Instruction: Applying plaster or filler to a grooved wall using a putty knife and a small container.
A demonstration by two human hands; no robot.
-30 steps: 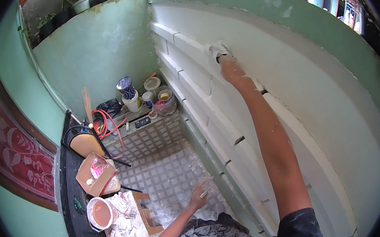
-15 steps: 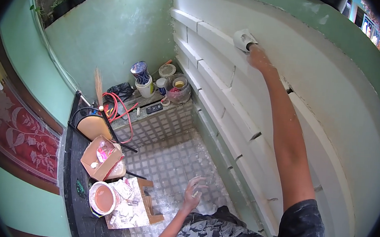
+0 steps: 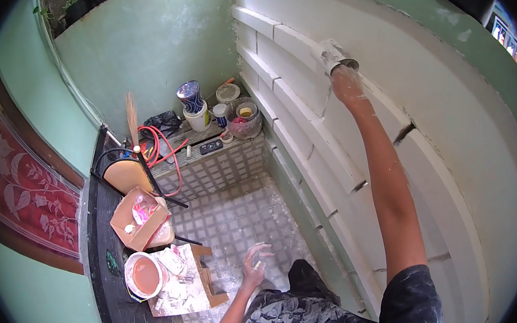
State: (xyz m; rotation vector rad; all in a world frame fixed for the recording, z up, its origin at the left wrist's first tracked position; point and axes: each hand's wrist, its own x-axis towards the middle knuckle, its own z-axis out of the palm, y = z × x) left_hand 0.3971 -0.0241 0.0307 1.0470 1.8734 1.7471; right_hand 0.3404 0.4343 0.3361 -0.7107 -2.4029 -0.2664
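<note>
My right hand is stretched up to the white stepped wall and presses a white-coated scraper flat against it. The arm is dusted with white. Low down, my left hand hangs free over the tiled floor with its fingers loosely spread; I cannot tell whether a small thing sits in it. Next to that hand a low black bench carries a round bowl of pinkish paste, stained paper and an open cardboard box.
A tiled ledge at the green back wall holds paint cans, a clear tub, a red hose and a broom. A patterned red panel runs along the left.
My right hand has slid the scraper rightward along the upper wall band while my view shifted. The left hand has lifted a little and its fingers have spread.
</note>
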